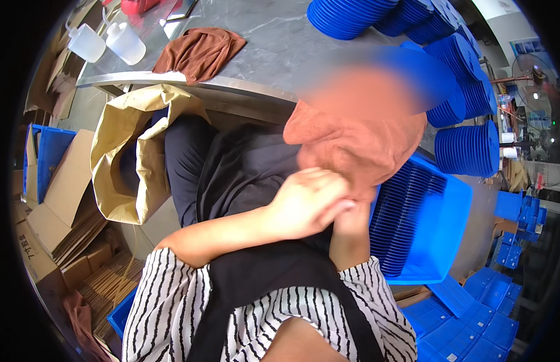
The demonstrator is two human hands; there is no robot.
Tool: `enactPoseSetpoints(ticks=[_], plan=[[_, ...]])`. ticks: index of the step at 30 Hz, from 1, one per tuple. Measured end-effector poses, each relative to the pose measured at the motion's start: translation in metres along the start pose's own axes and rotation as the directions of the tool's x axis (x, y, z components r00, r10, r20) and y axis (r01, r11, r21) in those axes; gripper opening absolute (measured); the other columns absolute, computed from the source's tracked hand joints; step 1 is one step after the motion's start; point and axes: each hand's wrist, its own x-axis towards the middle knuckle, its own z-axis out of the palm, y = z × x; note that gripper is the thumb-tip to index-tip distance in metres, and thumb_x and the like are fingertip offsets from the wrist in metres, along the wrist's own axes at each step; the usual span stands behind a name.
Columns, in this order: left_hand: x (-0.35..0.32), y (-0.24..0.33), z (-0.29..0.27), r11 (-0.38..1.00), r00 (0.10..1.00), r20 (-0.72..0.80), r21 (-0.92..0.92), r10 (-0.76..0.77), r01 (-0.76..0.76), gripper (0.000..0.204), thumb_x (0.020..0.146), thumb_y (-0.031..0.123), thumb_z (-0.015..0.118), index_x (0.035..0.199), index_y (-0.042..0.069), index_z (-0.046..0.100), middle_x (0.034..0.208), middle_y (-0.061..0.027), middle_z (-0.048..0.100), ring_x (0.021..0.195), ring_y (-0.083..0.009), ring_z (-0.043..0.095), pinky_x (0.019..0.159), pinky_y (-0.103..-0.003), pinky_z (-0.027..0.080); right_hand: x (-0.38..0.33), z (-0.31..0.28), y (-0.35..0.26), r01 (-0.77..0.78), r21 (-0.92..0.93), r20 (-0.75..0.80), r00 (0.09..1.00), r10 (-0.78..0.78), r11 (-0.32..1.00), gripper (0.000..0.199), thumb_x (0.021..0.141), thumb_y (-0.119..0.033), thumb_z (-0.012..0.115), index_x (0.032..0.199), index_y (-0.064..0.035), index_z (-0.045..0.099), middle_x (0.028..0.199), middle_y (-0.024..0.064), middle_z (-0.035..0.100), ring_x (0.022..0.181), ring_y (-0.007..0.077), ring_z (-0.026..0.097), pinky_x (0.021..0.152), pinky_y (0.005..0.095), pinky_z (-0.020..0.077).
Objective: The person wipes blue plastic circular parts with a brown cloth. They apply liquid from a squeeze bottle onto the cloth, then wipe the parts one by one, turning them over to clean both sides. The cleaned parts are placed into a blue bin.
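Observation:
An orange-brown cloth hangs in front of me, bunched at its lower end. My left hand is closed, fingers curled on the cloth's lower edge. Beside it, my right hand reaches up to the cloth, which hides most of it; its fingers do not show. A smeared patch covers the cloth's upper part and a blue shape behind it, so I cannot tell whether the two touch. Right of my right forearm, a blue bin holds a row of thin blue discs.
Stacks of blue discs line the right of the grey table. A brown cloth and two white squeeze bottles lie at its left. A yellowish sack stands by my knee, near cardboard. Blue boxes fill the lower right.

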Motion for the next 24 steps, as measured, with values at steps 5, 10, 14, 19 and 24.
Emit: enactPoseSetpoints(ticks=[5, 10, 14, 19, 24], plan=[[0.020, 0.035, 0.034, 0.983, 0.939, 0.331, -0.118, -0.092, 0.138, 0.017, 0.085, 0.017, 0.061, 0.079, 0.004, 0.051, 0.063, -0.0134, 0.059, 0.058, -0.0307, 0.062, 0.053, -0.041, 0.050, -0.058, -0.016, -0.006, 0.025, -0.145, 0.000, 1.000, -0.025, 0.989, 0.046, 0.090, -0.017, 0.059, 0.131, -0.0036, 0.042, 0.123, 0.0118, 0.053, 0.112, 0.0218, 0.055, 0.092, 0.0310, 0.0476], [-0.007, 0.025, 0.063, 0.961, 0.827, 0.520, -0.040, -0.212, 0.272, 0.016, 0.089, 0.021, 0.058, 0.089, 0.006, 0.054, 0.062, -0.0130, 0.060, 0.058, -0.0313, 0.062, 0.052, -0.040, 0.049, -0.085, -0.021, -0.011, 0.022, -0.217, 0.052, 0.999, -0.011, 0.976, 0.045, 0.091, -0.017, 0.058, 0.132, -0.0037, 0.042, 0.124, 0.0118, 0.053, 0.112, 0.0216, 0.055, 0.092, 0.0308, 0.0478], [-0.006, 0.027, 0.067, 0.959, 0.846, 0.502, -0.101, -0.179, 0.263, 0.017, 0.089, 0.021, 0.058, 0.091, 0.005, 0.053, 0.064, -0.0147, 0.060, 0.060, -0.0329, 0.063, 0.054, -0.043, 0.050, -0.087, -0.019, -0.010, 0.005, -0.215, 0.078, 0.997, 0.012, 0.977, 0.045, 0.092, -0.017, 0.057, 0.132, -0.0038, 0.041, 0.124, 0.0117, 0.053, 0.113, 0.0214, 0.055, 0.092, 0.0306, 0.0479], [0.000, 0.039, 0.062, 0.935, 0.754, 0.640, -0.158, -0.148, 0.317, 0.017, 0.085, 0.011, 0.054, 0.095, -0.002, 0.051, 0.072, -0.0214, 0.063, 0.071, -0.0379, 0.065, 0.062, -0.047, 0.050, -0.090, -0.020, -0.012, -0.012, -0.212, 0.091, 0.995, 0.032, 0.977, 0.045, 0.093, -0.018, 0.056, 0.133, -0.0039, 0.041, 0.124, 0.0117, 0.053, 0.113, 0.0212, 0.055, 0.092, 0.0305, 0.0481], [-0.007, 0.036, 0.057, 0.973, 0.893, 0.449, -0.196, -0.018, 0.118, 0.017, 0.084, 0.018, 0.057, 0.086, 0.002, 0.053, 0.068, -0.0163, 0.060, 0.064, -0.0350, 0.062, 0.059, -0.046, 0.050, -0.081, -0.015, -0.015, -0.040, -0.187, 0.124, 0.990, 0.064, 0.981, 0.044, 0.094, -0.018, 0.055, 0.134, -0.0040, 0.040, 0.124, 0.0117, 0.053, 0.113, 0.0209, 0.055, 0.092, 0.0303, 0.0482]])
